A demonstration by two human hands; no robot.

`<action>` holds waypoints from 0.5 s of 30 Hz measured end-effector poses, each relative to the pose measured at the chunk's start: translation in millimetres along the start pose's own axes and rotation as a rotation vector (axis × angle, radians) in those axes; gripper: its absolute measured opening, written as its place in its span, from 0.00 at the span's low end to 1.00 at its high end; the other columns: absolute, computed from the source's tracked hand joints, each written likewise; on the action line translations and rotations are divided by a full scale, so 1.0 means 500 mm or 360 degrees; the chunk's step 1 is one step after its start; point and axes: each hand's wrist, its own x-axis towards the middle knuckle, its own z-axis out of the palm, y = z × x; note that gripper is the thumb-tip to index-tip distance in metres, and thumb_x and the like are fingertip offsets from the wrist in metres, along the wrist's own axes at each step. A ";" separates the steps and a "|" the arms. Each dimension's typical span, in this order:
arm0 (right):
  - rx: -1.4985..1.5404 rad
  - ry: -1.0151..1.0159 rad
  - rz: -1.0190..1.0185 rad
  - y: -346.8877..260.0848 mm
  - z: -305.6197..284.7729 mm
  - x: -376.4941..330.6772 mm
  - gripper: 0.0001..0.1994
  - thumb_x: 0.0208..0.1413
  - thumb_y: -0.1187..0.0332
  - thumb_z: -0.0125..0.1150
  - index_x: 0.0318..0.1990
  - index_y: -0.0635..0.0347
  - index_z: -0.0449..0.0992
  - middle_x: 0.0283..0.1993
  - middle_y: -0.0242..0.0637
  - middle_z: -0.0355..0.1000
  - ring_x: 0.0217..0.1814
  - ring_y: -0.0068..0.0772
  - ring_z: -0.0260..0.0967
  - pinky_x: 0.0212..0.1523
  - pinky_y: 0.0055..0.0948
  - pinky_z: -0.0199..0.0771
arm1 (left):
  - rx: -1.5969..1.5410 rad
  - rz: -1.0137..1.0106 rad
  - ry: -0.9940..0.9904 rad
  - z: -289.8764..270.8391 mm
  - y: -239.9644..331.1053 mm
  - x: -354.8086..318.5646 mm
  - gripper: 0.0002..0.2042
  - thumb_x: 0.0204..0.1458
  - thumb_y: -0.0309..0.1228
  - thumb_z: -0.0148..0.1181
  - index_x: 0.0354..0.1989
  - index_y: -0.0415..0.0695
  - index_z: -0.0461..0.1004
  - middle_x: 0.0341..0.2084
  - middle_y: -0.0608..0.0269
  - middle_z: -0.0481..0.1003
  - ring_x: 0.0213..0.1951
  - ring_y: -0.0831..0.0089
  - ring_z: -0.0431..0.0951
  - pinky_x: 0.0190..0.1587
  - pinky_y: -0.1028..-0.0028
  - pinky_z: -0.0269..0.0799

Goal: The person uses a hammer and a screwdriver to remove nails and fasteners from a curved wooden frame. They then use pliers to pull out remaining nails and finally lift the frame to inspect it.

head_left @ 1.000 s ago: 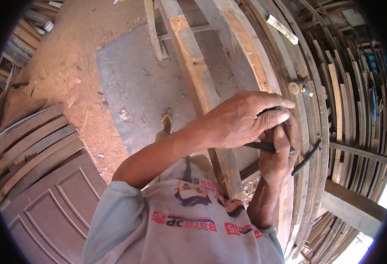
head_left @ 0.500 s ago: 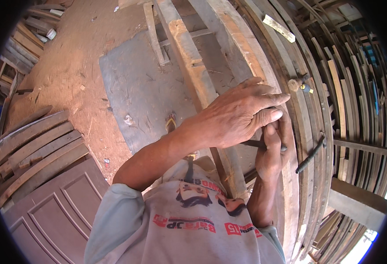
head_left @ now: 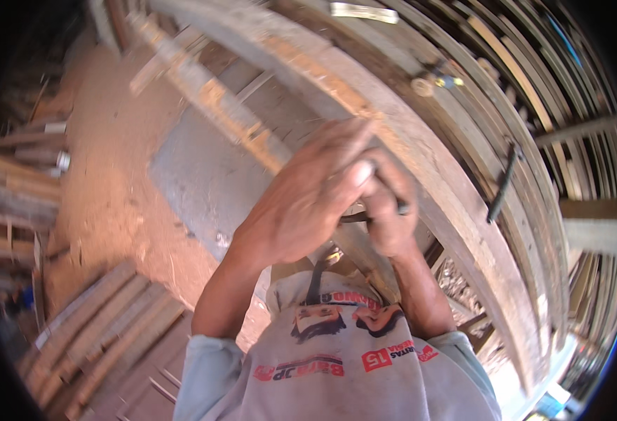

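Observation:
My left hand lies across my right hand in front of my body, touching its fingers. Motion smears its fingers, so how they are bent is unclear. My right hand is closed around a thin dark rod, whose ends show on either side of the fingers; its kind is hidden. Both hands are above the gap between a narrow notched timber and a thick wooden beam. On the boards to the right lies a dark bar-shaped tool. Farther off is a round-ended wooden piece beside something yellow.
A pale wood offcut rests on the far boards. Lumber stands stacked along the right. Cut planks are piled at lower left. A grey sheet covers part of the dirt floor.
The view has swung round, so the beams now slant across it. My hands appear farther left and closer to my body, still together, with the dark rod still in my right hand.

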 end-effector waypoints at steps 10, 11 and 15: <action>-0.0065 -0.0100 -0.0239 0.013 0.029 -0.003 0.17 0.60 0.64 0.67 0.50 0.65 0.71 0.37 0.48 0.76 0.34 0.46 0.74 0.36 0.42 0.74 | 0.0152 -0.0044 0.0060 0.049 0.041 -0.012 0.54 0.46 0.61 0.72 0.73 0.30 0.60 0.66 0.37 0.69 0.68 0.51 0.69 0.70 0.54 0.62; -0.0073 -0.0094 -0.0270 0.014 0.031 -0.010 0.16 0.61 0.65 0.66 0.50 0.65 0.71 0.37 0.48 0.76 0.34 0.44 0.74 0.36 0.42 0.74 | 0.0133 -0.0072 0.0024 0.055 0.046 -0.006 0.52 0.46 0.59 0.73 0.72 0.31 0.62 0.64 0.38 0.71 0.67 0.51 0.70 0.69 0.55 0.63; 0.0076 0.0091 -0.0125 0.002 0.032 -0.028 0.12 0.60 0.66 0.65 0.44 0.65 0.72 0.33 0.46 0.74 0.32 0.36 0.71 0.35 0.37 0.74 | 0.0099 -0.0089 0.0035 0.077 0.063 -0.009 0.42 0.47 0.49 0.73 0.65 0.32 0.68 0.57 0.43 0.76 0.63 0.54 0.74 0.66 0.56 0.67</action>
